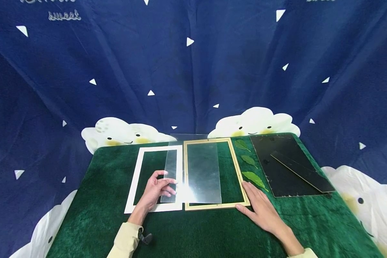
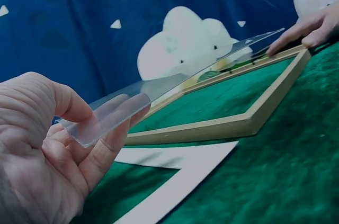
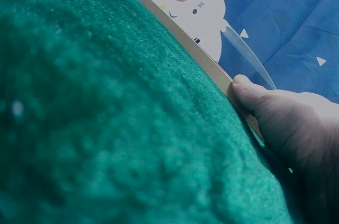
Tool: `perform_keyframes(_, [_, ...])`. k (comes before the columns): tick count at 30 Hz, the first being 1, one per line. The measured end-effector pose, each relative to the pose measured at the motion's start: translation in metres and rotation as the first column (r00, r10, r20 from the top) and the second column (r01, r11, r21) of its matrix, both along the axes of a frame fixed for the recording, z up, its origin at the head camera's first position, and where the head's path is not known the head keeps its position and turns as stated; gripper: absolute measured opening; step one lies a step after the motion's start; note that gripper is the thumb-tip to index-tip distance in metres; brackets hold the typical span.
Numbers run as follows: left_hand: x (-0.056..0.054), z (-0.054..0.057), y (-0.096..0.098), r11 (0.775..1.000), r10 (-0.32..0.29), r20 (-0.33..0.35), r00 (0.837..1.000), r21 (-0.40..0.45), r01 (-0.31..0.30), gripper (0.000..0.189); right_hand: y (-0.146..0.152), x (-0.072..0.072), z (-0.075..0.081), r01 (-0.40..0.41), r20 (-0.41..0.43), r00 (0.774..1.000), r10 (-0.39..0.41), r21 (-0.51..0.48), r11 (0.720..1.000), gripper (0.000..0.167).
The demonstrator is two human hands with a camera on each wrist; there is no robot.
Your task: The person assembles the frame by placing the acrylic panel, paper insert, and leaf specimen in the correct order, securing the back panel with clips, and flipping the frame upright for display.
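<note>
My left hand (image 1: 156, 191) pinches a clear sheet (image 1: 203, 172) by its left edge, thumb on top and fingers beneath. The sheet is held tilted above a light wooden picture frame (image 1: 240, 172) and the right part of a white mat (image 1: 134, 182). In the left wrist view the sheet (image 2: 159, 87) rises away from the fingers, clear of the frame. My right hand (image 1: 261, 211) rests at the frame's near right corner, fingers extended along the right side and thumb against the near side.
Three green leaves, the largest leaf (image 1: 254, 179) nearest, lie in a column right of the frame. Beyond them is a black backing board (image 1: 261, 143) with a slanting stand leg (image 1: 296, 172). Green cloth (image 1: 193, 233) covers the table; a blue curtain (image 1: 167, 64) hangs behind.
</note>
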State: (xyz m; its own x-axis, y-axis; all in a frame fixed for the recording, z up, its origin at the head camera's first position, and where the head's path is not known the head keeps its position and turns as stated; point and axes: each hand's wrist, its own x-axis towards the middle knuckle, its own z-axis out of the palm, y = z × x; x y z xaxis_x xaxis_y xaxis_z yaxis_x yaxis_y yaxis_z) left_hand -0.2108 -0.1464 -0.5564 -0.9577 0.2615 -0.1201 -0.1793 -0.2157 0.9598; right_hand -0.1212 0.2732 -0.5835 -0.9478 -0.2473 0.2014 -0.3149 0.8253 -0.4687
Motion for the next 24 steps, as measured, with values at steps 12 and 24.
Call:
perform_keyframes(12, [0.001,-0.005,0.026,0.999,-0.042,-0.008,0.999,-0.025,0.042,0.044,-0.001,-0.003,0.002,-0.001,0.005,1.0,0.001,0.013,1.0,0.088])
perform_keyframes(24, [0.004,-0.006,0.05,0.991,-0.016,-0.023,1.0,-0.133,0.013,0.039,-0.001,0.0,0.003,0.003,0.019,1.0,-0.003,0.004,1.0,0.089])
